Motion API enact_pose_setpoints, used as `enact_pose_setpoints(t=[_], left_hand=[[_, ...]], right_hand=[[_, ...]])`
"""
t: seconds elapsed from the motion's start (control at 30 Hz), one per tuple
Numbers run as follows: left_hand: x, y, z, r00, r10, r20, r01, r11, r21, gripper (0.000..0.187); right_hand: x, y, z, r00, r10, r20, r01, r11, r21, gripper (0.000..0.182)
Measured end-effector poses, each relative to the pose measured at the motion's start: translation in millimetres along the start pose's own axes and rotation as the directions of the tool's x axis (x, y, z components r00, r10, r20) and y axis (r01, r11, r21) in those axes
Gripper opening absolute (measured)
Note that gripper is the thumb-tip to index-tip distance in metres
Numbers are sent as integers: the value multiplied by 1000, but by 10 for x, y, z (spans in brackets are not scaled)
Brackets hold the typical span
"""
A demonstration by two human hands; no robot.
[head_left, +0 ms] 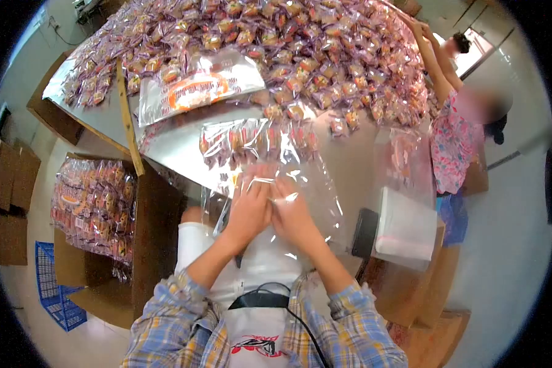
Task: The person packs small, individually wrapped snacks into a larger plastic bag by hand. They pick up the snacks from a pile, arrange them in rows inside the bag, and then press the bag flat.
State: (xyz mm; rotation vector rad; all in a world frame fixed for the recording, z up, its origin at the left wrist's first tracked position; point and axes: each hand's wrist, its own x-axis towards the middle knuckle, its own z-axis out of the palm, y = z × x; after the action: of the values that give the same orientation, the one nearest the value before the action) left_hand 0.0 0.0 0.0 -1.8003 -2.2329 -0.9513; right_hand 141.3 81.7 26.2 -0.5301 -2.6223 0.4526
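A large clear plastic bag point(316, 184) lies at the table's front edge, with a row of small wrapped packs point(245, 141) in its far end. Both of my hands are at the middle of this bag, close together. My left hand point(250, 208) has its fingers bent at the film, and my right hand point(289, 208) touches it from the other side. Glare on the plastic hides the fingertips, so what exactly they pinch is unclear. Beyond the bag, a printed plastic bag point(202, 89) lies flat on the table.
A heap of wrapped packs point(288, 37) covers the far table. A wooden strip point(127, 116) lies left. Filled bags point(92, 205) stand in a carton point(153, 245). At right are clear bags point(406, 227), a black object point(365, 232) and another person point(454, 141) reaching to the heap.
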Motion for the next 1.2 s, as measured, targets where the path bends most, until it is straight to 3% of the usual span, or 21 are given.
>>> enact_pose_setpoints(t=[0.03, 0.13, 0.17, 0.2, 0.3, 0.33, 0.37, 0.47, 0.5, 0.53, 0.6, 0.67, 0.7, 0.73, 0.77, 0.87, 1.0, 1.07, 1.1, 1.17, 1.2], left_hand=[[-209, 58, -196, 999, 24, 27, -22, 999, -42, 66], [-935, 439, -711, 985, 82, 154, 10, 855, -518, 61], [-880, 496, -996, 994, 46, 98, 22, 799, -601, 53], [-762, 572, -1268, 994, 62, -88, -104, 759, -643, 48], [-545, 746, -2265, 965, 155, -214, -263, 645, -718, 36], [-581, 787, -2427, 928, 206, -311, -368, 647, -668, 61], [-534, 762, -2653, 904, 294, -310, -427, 652, -626, 73], [-779, 728, -3028, 876, 375, -304, -479, 607, -634, 49], [-867, 799, -3139, 892, 346, -290, -447, 596, -667, 41], [-821, 1183, -3473, 986, 130, -107, -168, 699, -695, 46], [-709, 1635, -3655, 966, -254, 51, 222, 712, -667, 51], [-596, 1841, -3560, 879, -477, 18, 374, 666, -646, 47], [-557, 1921, -3529, 828, -560, 28, 454, 640, -620, 45], [-448, 1996, -3629, 778, -616, 126, 573, 613, -544, 44], [-445, 1997, -3621, 756, -635, 159, 607, 589, -534, 43], [-689, 1977, -3382, 750, -653, 105, 566, 552, -613, 40], [-798, 1857, -3537, 731, -643, 227, 624, 496, -603, 37], [-817, 1819, -3664, 717, -635, 288, 658, 478, -582, 35], [-817, 1795, -3712, 704, -635, 317, 678, 467, -568, 34], [-776, 1730, -3853, 676, -623, 394, 720, 442, -535, 33], [-747, 1695, -3914, 655, -612, 443, 747, 434, -504, 32]], right_hand=[[-102, -222, -188, 999, 20, 39, -23, 996, 86, 41], [-642, -584, -685, 951, -110, 290, -30, 898, 439, 37], [-554, -697, -792, 970, -161, 180, 49, 860, 508, 35], [-480, -846, -957, 977, -196, 79, 118, 815, 568, 33], [-423, -1288, -1519, 963, -161, -218, 270, 637, 722, 34], [-458, -1309, -1664, 912, -272, -308, 411, 618, 670, 30], [-476, -1362, -1795, 872, -338, -355, 490, 589, 643, 26], [-478, -1678, -2170, 831, -422, -363, 554, 557, 619, 22], [-418, -1835, -2255, 847, -426, -318, 526, 582, 621, 29], [-382, -1961, -2344, 864, -424, -271, 494, 607, 623, 35], [-328, -1955, -2632, 901, -427, 73, 246, 642, 726, 32], [-246, -2134, -2689, 958, -190, 214, 0, 747, 665, 31], [-318, -2517, -2645, 976, 95, 198, -198, 770, 606, 30], [-376, -2655, -2580, 964, 222, 148, -266, 745, 612, 30], [-396, -2795, -2499, 934, 345, 95, -326, 707, 628, 30], [-264, -2622, -2196, 985, 171, -26, -98, 676, 730, 30], [-389, -2353, -2213, 989, -93, 111, -21, 664, 747, 30], [-333, -2374, -2343, 928, -59, 368, -211, 731, 649, 28], [-2, -2574, -2640, 783, 65, 618, -403, 811, 424, 27], [123, -2726, -2768, 732, 188, 655, -442, 862, 247, 25], [-33, -2703, -2637, 867, 134, 480, -329, 877, 350, 25]])
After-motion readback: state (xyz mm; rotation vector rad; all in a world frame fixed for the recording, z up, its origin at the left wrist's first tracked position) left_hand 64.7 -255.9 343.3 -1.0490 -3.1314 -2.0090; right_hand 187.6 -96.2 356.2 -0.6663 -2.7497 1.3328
